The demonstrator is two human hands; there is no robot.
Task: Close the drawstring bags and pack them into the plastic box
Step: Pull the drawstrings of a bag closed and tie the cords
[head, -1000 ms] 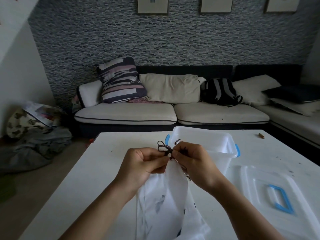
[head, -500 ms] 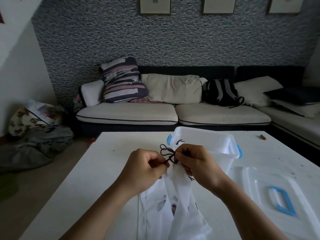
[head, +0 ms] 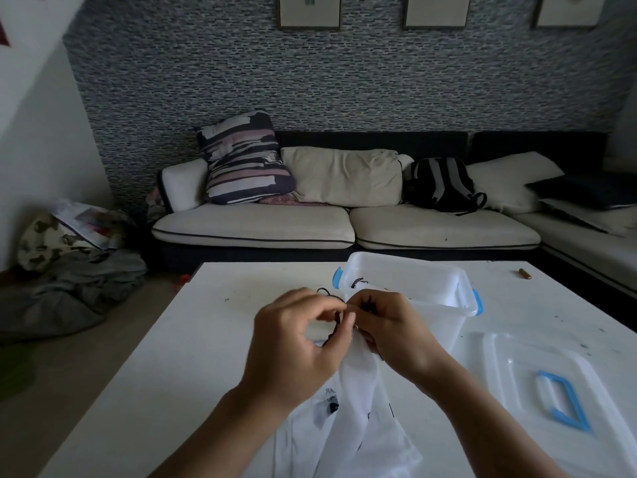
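Change: vs a sec ago, left hand (head: 293,343) has rolled over the bag neck, fingers curled higher; the cord loops that stood up clear above the knuckles are now mostly tucked between the hands.
Meaning: prob. the knot/cinch is being drawn tight, so closing is near done; packing not begun for this bag.
Grip L: left hand pinches the dark drawstring (head: 336,322) w/ thumb + forefinger, other fingers curled.
Grip R: right hand (head: 389,329) clenched round the gathered bag mouth, cord running into its fist.
Bag: white drawstring bag (head: 348,422) hangs down from the grip toward the person, lower part lying crumpled on the table (head: 193,339); soft thin cloth, small dark print, neck bunched narrow at the pinch.
Cord: thin, black; a short loop shows just above the grip, rest hidden by fingers.
Box: clear plastic box (head: 444,308) w/ blue clips sits just behind the grip, open; a bit of dark cord shows inside, contents otherwise unclear.
Lid: lid (head: 517,367), blue handle, flat on table right of the grip.
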